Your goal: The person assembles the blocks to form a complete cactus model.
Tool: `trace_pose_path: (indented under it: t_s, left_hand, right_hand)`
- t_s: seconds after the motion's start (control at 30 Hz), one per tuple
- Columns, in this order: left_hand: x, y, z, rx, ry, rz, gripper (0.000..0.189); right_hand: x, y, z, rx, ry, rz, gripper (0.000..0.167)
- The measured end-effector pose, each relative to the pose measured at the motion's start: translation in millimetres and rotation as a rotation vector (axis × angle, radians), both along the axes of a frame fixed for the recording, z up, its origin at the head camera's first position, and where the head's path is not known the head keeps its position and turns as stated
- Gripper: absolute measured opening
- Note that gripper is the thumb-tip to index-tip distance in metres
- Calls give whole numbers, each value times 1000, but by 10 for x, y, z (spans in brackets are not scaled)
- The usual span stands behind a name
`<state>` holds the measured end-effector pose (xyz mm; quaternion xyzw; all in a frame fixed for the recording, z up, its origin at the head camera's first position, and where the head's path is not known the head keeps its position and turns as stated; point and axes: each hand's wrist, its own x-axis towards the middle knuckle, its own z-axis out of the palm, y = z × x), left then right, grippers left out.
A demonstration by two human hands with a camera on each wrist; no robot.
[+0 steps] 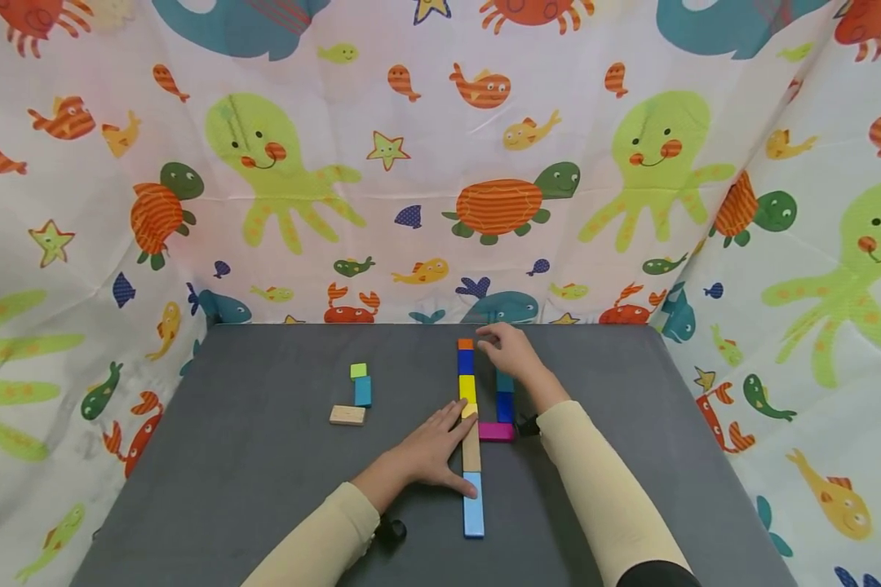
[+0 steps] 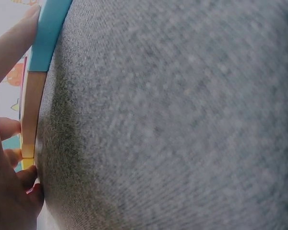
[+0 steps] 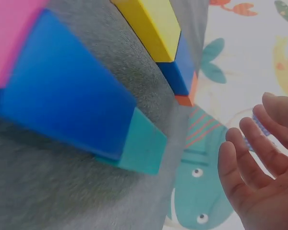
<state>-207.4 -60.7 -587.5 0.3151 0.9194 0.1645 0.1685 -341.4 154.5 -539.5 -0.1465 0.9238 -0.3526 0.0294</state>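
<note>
A column of blocks runs down the table in the head view: orange [image 1: 466, 344], dark blue [image 1: 466, 363], yellow [image 1: 467, 386], pale yellow [image 1: 470, 410], plain wood [image 1: 471, 456] and light blue [image 1: 473, 518]. My left hand [image 1: 429, 448] lies spread along its left side, thumb on the light blue block, fingertips at the yellow ones. To the right, a pink block [image 1: 496, 432] meets the column, with a second dark blue block [image 1: 505, 407] and a teal block [image 1: 504, 380] above it. My right hand [image 1: 512, 355], fingers loosely bent and holding nothing, hovers near the column's far end.
Left of the column lie a small green block [image 1: 358, 371], a blue block [image 1: 363, 391] and a wooden block [image 1: 347, 416]. The grey table [image 1: 264, 456] ends at a curtain [image 1: 426, 163] printed with sea animals, behind and at both sides.
</note>
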Motion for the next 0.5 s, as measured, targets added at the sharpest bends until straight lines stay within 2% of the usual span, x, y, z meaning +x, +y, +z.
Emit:
trace_pose_path:
  t_s: [0.2,0.33,0.5]
  left_hand:
    - [-10,-14,-13,9,1,7,126]
    - [-11,-2,-18,11,-3,0,125]
    - [-3,14,8,-9,6,-2,125]
  right_hand:
    - [279,125,-29,25,37,1,40]
    - [455,238,-97,60,69,35,45]
    - [653,397,-169,112,29,88,62]
